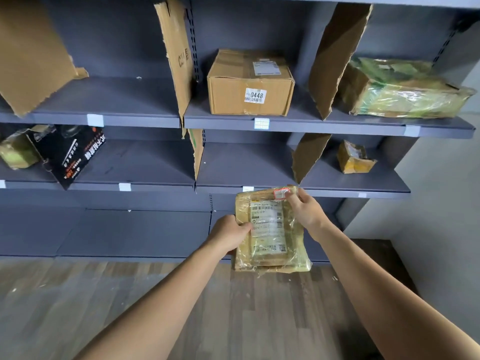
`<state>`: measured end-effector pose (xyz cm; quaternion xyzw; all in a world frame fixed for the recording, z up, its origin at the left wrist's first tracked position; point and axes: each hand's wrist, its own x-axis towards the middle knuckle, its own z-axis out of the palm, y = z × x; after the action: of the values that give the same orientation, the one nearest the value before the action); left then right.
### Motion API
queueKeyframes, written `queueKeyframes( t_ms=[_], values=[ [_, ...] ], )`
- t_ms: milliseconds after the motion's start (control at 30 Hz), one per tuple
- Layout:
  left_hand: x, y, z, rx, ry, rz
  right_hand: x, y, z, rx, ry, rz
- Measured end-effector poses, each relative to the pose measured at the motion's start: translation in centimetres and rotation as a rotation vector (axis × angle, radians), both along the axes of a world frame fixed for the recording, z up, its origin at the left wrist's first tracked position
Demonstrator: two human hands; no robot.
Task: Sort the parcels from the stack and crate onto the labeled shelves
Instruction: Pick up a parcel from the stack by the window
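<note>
In the head view, you have both hands on 1 flat parcel [270, 229], tan and wrapped in clear plastic, with a white shipping label facing you. Your left hand [228, 233] grips its left edge, thumb curled onto the front beside the label. Your right hand [305, 211] pinches the upper right corner, fingertips just beside a red-bordered sticker [281, 193]. The parcel is upright and off the floor, held in front of the gray shelving. Its top edge overlaps the front lip of the middle shelf [246, 165], below the bay between 2 torn cardboard dividers [309, 157].

On the upper shelf [220, 124], a cardboard box [250, 83] marked 0448 sits in the centre bay. 1 bay to its right lies a green-wrapped parcel [400, 92], beside a leaning divider. On the middle shelf, a small taped box [354, 157] sits in the right bay, well apart from your parcel. At far left a black printed box [70, 154] leans against a small greenish package [17, 152]. White tags [261, 123] mark the shelf edges. Wood-grain floor [78, 294] runs beneath your arms.
</note>
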<state>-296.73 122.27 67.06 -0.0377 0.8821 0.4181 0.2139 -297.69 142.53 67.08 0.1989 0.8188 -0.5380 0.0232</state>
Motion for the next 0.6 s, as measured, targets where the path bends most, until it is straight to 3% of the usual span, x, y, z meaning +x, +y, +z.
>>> queueKeyframes(
  t_ms=[100, 267, 367, 467, 600],
  values=[
    [-2.8, 0.5, -0.9, -0.022, 0.009, 0.033, -2.6, 0.5, 0.0, 0.138, -0.171, 0.1],
    [-8.3, 1.3, -1.9, -0.045, 0.047, 0.049, -5.5, 0.9, -2.4, 0.02, -0.458, 0.232],
    [-11.5, 1.7, -2.9, -0.053, 0.07, 0.035, -7.7, 1.3, -4.3, -0.059, -0.391, 0.217],
    [-14.7, 1.7, -4.3, 0.041, -0.019, 0.053, -11.0, 1.4, -5.5, -0.058, -0.274, 0.151],
    [-18.9, 1.7, -6.1, 0.083, -0.065, -0.001, -15.1, 1.6, -6.7, -0.086, -0.257, 0.056]
  ],
)
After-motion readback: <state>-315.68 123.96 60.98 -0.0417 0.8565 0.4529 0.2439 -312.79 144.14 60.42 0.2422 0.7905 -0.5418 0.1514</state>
